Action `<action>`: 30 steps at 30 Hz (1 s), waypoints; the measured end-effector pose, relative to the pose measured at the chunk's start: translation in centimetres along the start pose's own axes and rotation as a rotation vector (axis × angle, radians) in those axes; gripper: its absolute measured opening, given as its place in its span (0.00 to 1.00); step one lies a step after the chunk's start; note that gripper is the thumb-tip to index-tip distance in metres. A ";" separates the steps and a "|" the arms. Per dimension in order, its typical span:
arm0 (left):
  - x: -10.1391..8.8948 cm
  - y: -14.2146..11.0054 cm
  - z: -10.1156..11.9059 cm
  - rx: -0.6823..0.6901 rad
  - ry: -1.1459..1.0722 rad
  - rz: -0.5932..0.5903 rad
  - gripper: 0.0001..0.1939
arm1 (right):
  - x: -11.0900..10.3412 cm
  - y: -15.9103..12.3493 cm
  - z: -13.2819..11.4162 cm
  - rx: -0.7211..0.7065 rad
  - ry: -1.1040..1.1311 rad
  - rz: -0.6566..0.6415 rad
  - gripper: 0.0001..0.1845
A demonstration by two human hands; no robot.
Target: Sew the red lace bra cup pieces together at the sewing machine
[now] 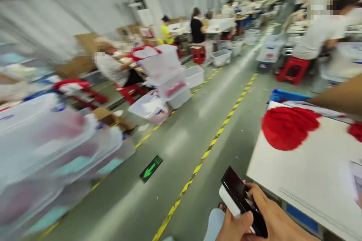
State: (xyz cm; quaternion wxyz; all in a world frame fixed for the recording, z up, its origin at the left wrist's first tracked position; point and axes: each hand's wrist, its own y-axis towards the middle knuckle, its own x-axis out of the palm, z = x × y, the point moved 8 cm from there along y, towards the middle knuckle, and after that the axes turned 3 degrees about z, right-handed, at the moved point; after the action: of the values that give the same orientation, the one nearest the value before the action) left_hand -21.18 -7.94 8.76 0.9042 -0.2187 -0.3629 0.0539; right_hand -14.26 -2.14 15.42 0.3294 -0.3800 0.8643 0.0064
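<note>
A smartphone [236, 184] with a dark, glossy screen is held low in the head view, tilted over the aisle beside the white table. Under its left edge shows a white block [229, 200]; whether it is attached to the phone I cannot tell. My left hand [233, 228] grips the lower end, thumb across the front. From the right, my right hand [273, 212] closes around the phone's side, its fingertips partly hidden behind it. On the white table [305, 173], beyond my right hand, lies a piece of red fabric [288, 128].
Yellow-black tape [216, 135] lines the grey aisle, with a green floor arrow [151, 168]. Translucent bins [85, 147] are stacked at left, blurred. A seated person [319, 34] on a red stool [294, 69] works at right; several others sit along the far tables.
</note>
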 end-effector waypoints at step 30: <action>14.0 16.9 -18.6 1.230 1.838 -1.112 0.39 | -11.0 -54.8 30.9 1.106 0.849 1.755 0.15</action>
State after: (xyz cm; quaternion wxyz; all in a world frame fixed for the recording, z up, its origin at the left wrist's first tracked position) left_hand 2.69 4.16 -1.63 0.6757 0.4693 0.4484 -0.3495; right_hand 44.86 -25.85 10.66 0.0129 0.5882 0.7591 -0.2786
